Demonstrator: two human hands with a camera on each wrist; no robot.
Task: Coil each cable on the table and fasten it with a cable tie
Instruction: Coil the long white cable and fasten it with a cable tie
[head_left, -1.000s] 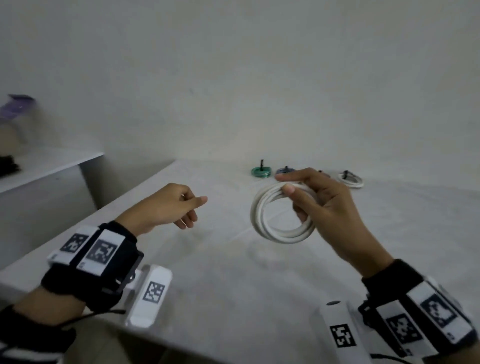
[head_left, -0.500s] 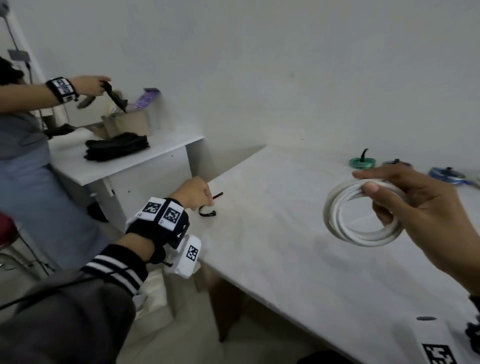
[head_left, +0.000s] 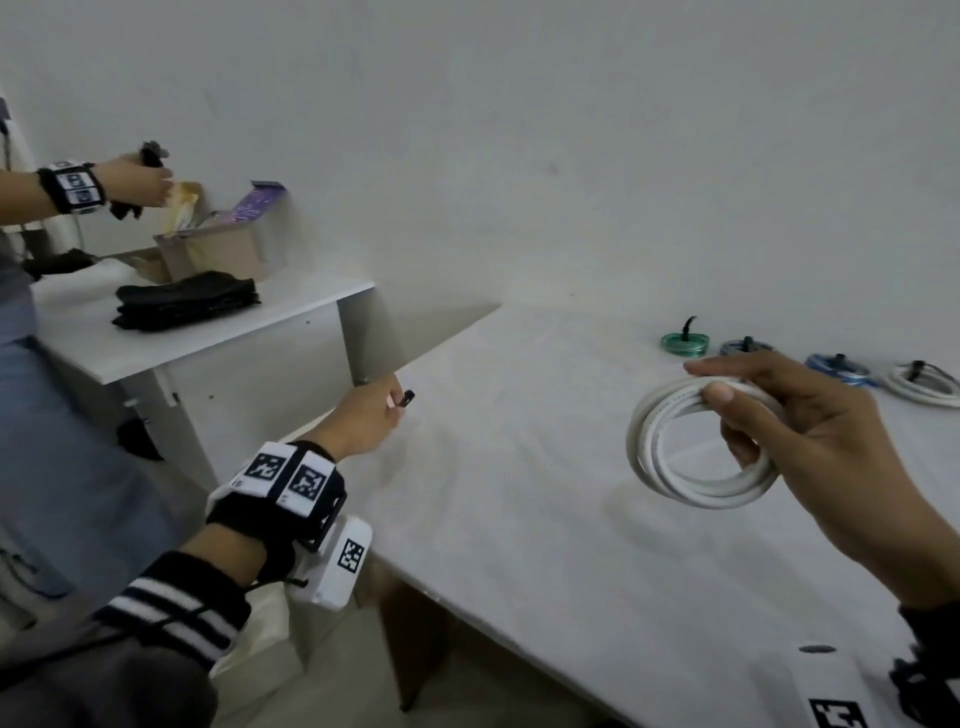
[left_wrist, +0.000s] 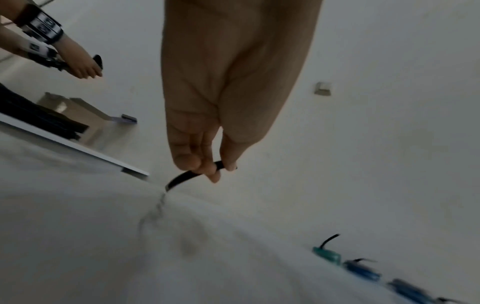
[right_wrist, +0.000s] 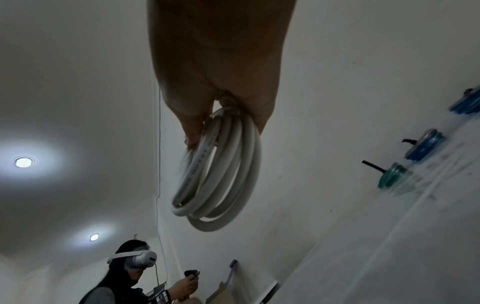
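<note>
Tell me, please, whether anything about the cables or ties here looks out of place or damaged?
Nothing stands out. The right hand holds the white cable in a neat coil above the table, the left hand pinches a black cable tie, and four tied coils lie in a row by the wall.

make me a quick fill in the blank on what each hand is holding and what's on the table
The right hand holds a coiled ____ cable above the table.
The left hand pinches a black cable ____.
By the wall, the leftmost tied coil is ____ in colour.
Each coil there is bound with a ____ tie.

Missing words: white; tie; green; black
</note>
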